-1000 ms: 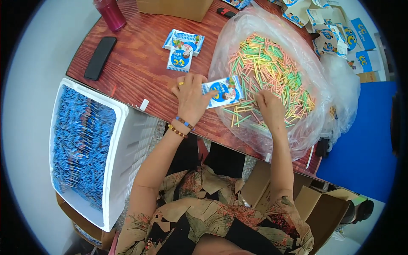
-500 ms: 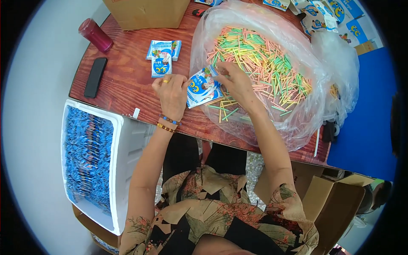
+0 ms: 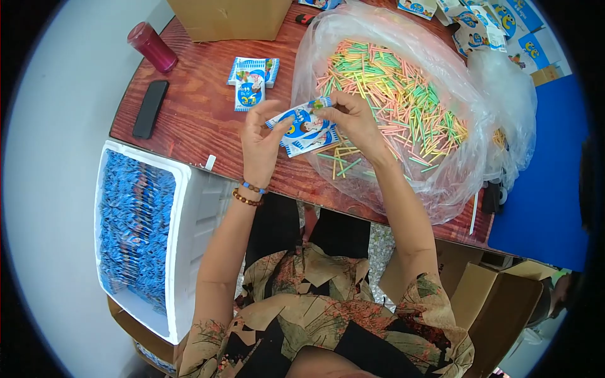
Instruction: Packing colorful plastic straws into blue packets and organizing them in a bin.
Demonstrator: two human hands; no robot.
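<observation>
Held a blue-and-white printed packet (image 3: 302, 122) aslant above the near part of the red-brown wooden table (image 3: 200, 107), just left of a heap of pink, yellow and green sticks (image 3: 394, 85). Pinched its right end between thumb and forefinger of the right hand (image 3: 357, 128). Laid the thumb of the left hand (image 3: 259, 137) on its left end, with the forefinger raised and blurred; could not tell the hold of the fingers behind. Had a similar packet (image 3: 310, 145) directly below, partly covered by the first; could not tell its support, fingers or table. Wore two beaded bracelets (image 3: 247, 196) on the left wrist. Had the heap in an open clear plastic bag (image 3: 435, 201), with some sticks near the packets. Had two more packets (image 3: 251, 91) farther back, overlapping, with a black phone (image 3: 151, 109) and a reddish cylindrical container (image 3: 153, 49) to their left and a cardboard box (image 3: 230, 19) behind. Had a white foam box (image 3: 181, 220) at the left, packed with blue packets (image 3: 135, 217).
</observation>
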